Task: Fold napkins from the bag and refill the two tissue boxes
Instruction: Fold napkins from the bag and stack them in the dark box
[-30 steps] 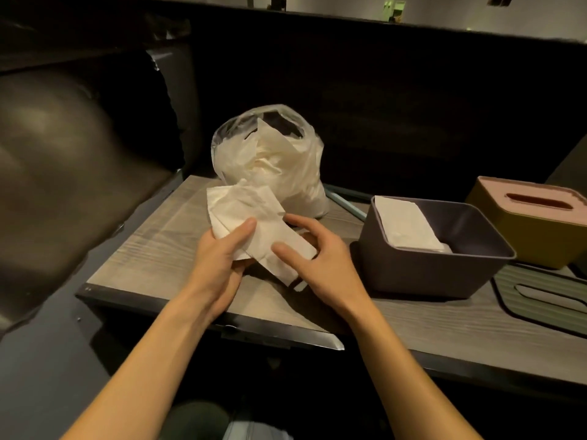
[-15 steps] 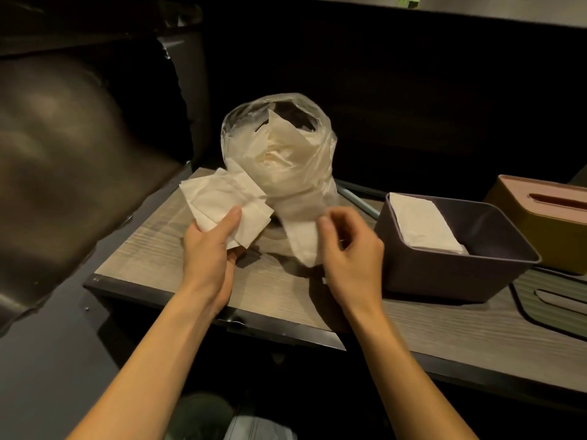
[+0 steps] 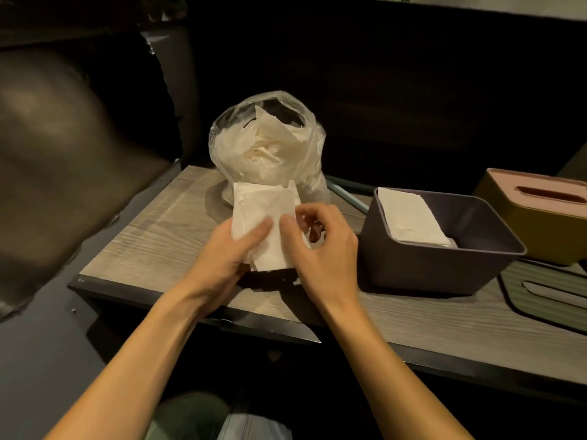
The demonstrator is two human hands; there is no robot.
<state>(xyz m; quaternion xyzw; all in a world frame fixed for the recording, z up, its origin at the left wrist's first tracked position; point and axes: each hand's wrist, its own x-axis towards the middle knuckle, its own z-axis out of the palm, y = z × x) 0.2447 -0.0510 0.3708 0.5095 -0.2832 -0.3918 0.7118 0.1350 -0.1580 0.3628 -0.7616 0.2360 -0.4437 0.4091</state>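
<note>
head view: left hand (image 3: 222, 255) and right hand (image 3: 320, 249) both pinch a white paper napkin (image 3: 263, 214) before the clear plastic bag (image 3: 266, 144).

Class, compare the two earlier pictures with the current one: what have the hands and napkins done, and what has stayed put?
The right hand, half a second ago apart with its own napkin, has come back to the left hand; both now grip one napkin stack before the plastic bag. The open purple tissue box, its folded napkins and the lidded yellow tissue box stayed put.
</note>
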